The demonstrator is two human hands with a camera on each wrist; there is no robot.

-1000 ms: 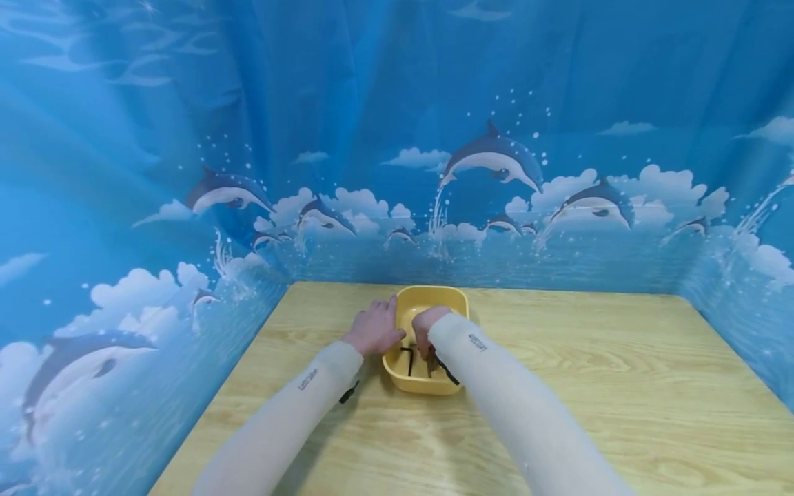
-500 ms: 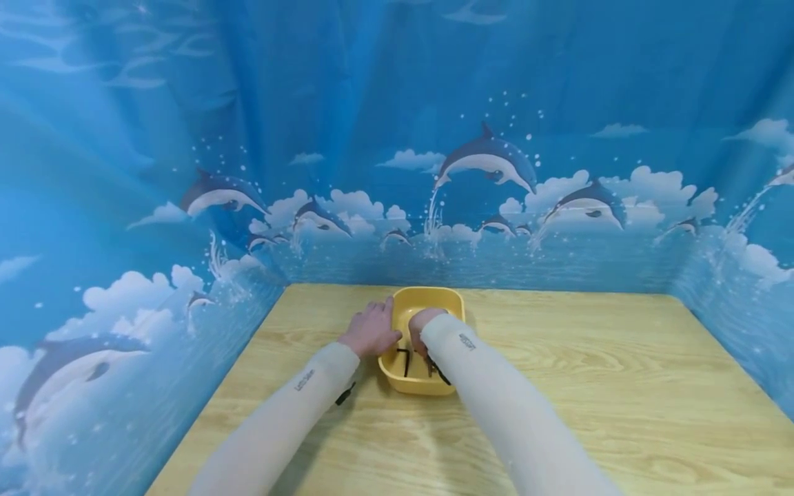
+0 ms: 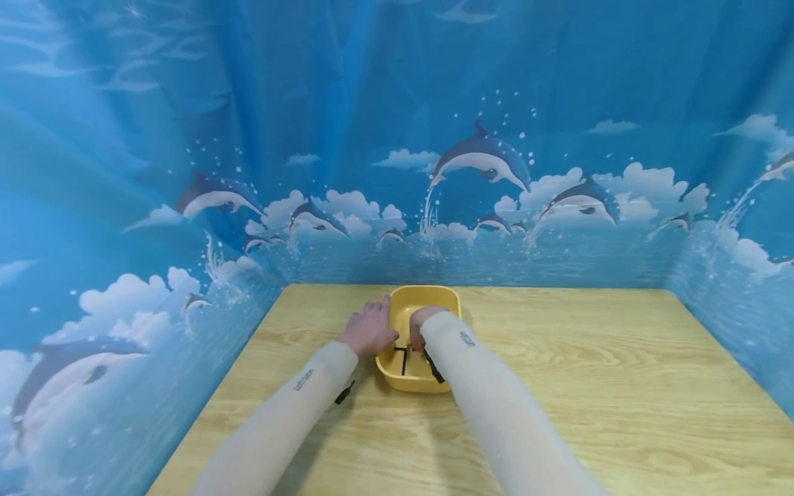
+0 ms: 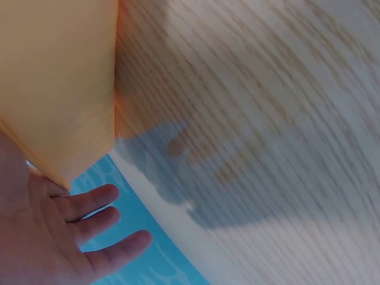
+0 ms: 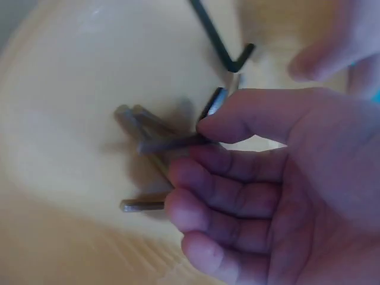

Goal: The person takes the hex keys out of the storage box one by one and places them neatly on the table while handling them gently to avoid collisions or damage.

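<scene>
A yellow plastic bin [image 3: 412, 384] stands on the table, holding several L-shaped hex keys. My left hand [image 3: 369, 329] holds the bin's left rim, thumb over the edge; in the left wrist view three fingers [image 4: 98, 221] stretch loosely outside the wall. Inside the bin, my right hand [image 3: 426, 322] pinches a dark metal hex key [image 5: 172, 143] between thumb and fingertips, seen in the right wrist view. Below it lie other metal keys, one of them a short-looking key [image 5: 142, 205] partly hidden by the fingers. A black hex key [image 3: 405, 358] lies apart, nearer the left wall.
The wood-grain table [image 3: 589, 386] extends to both sides of the bin. Behind and to the left hangs a blue curtain [image 3: 347, 151] printed with dolphins. A dark wrist strap [image 3: 344, 393] shows under the left sleeve.
The head view has shifted slightly. The metal keys seen below my right hand earlier are now hidden from the head camera. My left hand stays at the bin's rim.
</scene>
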